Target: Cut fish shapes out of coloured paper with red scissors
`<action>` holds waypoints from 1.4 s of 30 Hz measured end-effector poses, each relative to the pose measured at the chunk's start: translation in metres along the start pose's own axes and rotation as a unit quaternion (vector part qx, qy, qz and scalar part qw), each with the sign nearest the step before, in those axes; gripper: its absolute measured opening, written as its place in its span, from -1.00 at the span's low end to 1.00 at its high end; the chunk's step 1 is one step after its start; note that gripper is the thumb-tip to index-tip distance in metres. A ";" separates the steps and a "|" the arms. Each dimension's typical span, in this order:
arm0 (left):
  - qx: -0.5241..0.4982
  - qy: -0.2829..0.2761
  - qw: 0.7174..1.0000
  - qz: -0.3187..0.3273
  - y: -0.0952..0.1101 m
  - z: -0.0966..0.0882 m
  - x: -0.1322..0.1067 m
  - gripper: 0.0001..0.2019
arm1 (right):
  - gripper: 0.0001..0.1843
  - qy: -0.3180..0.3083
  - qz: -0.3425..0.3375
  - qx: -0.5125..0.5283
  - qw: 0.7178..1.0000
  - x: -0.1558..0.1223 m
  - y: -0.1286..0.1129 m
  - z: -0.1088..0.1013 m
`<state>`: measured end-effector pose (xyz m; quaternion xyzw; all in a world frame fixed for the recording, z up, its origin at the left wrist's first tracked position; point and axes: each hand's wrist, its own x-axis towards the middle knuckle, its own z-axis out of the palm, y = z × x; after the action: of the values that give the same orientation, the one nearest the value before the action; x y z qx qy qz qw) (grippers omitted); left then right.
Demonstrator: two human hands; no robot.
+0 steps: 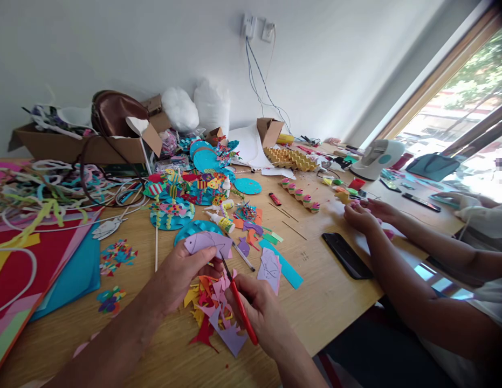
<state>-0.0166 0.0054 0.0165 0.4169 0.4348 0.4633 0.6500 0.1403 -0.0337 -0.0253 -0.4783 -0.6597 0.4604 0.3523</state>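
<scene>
A piece of purple paper (206,243) with a drawn fish outline is pinched in my left hand (184,275), its left end shaped to a fish head. Red-handled scissors (239,307) are in my right hand (256,312), their blades up against the right end of the purple paper. Below both hands lies a heap of paper scraps (212,307) in yellow, red, pink and purple. More purple paper with drawn outlines (269,269) lies to the right of the scissors, partly over a blue paper strip (289,272). A pen (243,256) rests just behind the blades.
Decorated blue discs with paper fish (172,213), glue bottles (222,222) and small cut bits (117,254) lie behind and left. Coloured sheets (68,275) cover the left side. A black phone (345,256) lies right, beside another person's hands (368,213). A cardboard box (68,153) stands behind.
</scene>
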 end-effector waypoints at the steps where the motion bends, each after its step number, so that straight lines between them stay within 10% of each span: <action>1: -0.009 0.002 1.000 -0.003 -0.001 0.000 0.000 -0.88 | -0.62 0.001 0.001 0.002 1.000 0.000 0.001 0.000; 18: 0.010 -0.100 0.994 -0.045 0.005 -0.023 0.005 -0.79 | -0.60 -0.029 -0.012 -0.079 0.996 -0.005 0.005 -0.010; 25: 0.219 -0.120 0.968 -0.007 0.021 -0.030 0.019 -0.85 | -0.58 -0.059 -0.029 -0.127 0.990 -0.004 -0.001 -0.016; 42: 0.098 -0.075 0.992 -0.038 -0.005 -0.006 0.005 -0.77 | -0.45 -0.040 0.105 0.174 0.978 -0.005 0.013 0.008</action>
<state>-0.0201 0.0102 0.0097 0.4953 0.4434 0.3605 0.6543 0.1382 -0.0387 -0.0401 -0.4573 -0.5290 0.6212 0.3537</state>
